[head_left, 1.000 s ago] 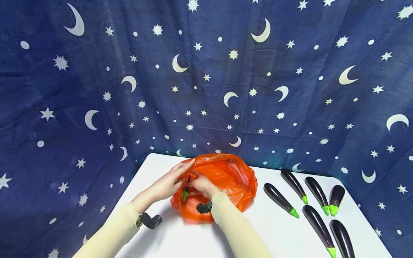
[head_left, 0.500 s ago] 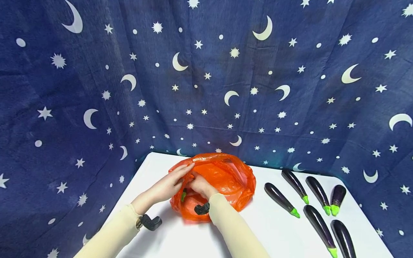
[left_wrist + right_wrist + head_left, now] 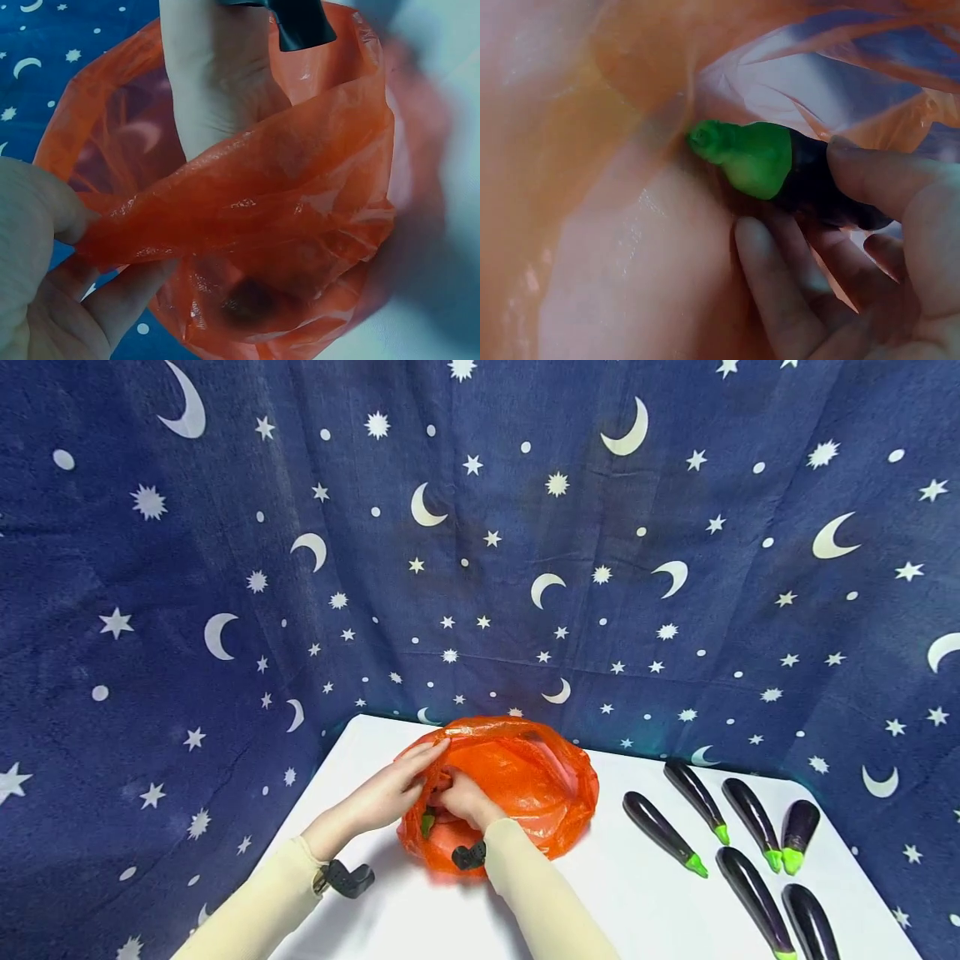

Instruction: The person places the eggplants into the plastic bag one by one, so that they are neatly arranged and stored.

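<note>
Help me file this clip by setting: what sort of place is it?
Probably a staged filming booth: a moon-and-star curtain hangs behind a white table bearing an orange bag, and the person wears a black device on each wrist.

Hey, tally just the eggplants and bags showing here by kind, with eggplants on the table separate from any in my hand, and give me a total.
Orange plastic bag: 1
Eggplant in your right hand: 1
Eggplants lying on the table: 6
Total: 8
</note>
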`<state>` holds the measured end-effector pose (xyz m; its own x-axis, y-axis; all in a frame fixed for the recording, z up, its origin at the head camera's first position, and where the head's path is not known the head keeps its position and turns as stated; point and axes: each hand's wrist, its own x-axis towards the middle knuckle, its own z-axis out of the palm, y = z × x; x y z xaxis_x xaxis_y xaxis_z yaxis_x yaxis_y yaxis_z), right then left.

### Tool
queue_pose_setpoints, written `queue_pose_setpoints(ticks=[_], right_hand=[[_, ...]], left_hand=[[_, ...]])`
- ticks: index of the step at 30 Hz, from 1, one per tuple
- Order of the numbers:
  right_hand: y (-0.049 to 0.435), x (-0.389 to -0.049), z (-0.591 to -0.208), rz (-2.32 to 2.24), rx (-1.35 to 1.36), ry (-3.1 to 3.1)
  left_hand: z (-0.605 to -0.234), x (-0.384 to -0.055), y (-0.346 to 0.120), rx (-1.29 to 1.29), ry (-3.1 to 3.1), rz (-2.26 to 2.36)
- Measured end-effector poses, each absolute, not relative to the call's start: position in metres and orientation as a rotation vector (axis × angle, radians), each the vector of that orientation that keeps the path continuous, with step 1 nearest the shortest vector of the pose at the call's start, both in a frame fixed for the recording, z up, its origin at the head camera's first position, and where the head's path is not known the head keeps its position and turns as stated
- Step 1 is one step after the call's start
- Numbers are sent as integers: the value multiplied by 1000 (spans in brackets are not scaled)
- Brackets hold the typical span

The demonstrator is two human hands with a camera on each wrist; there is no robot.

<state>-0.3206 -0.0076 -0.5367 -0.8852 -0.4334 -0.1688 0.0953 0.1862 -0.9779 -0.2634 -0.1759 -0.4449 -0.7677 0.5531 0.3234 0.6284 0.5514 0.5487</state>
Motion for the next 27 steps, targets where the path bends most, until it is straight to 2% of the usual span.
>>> queue_pose_setpoints(ticks=[27], right_hand=[[-6, -311, -529, -1542, -453, 2230]], left_hand=[[-441, -258, -177, -966, -2681, -925]])
